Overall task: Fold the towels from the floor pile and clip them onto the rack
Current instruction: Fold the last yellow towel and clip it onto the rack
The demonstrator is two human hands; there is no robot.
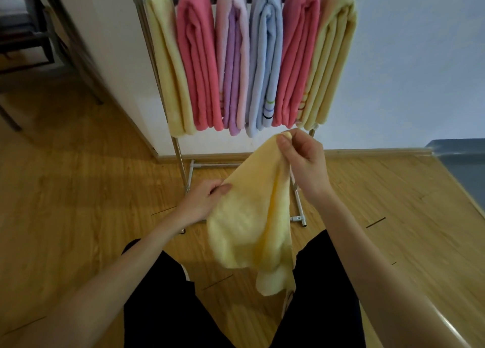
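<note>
A yellow towel (252, 224) hangs loose between my hands above my legs. My right hand (301, 161) pinches its top corner, just below the rack's hanging towels. My left hand (207, 198) grips the towel's left edge lower down. Behind stands a metal rack (181, 153) with several folded towels hanging side by side: yellow (168, 67), pink (196, 59), lilac (233, 67), light blue (265, 64), pink (296, 59) and yellow (330, 56). The clips at the rack's top are mostly cut off. No floor pile is in view.
Wooden floor (78, 190) spreads around me. A white wall panel (110, 46) stands left of the rack, with dark furniture legs (23, 40) beyond it. A grey-blue object (462, 164) sits at the right edge. My black trousers (162, 308) fill the bottom.
</note>
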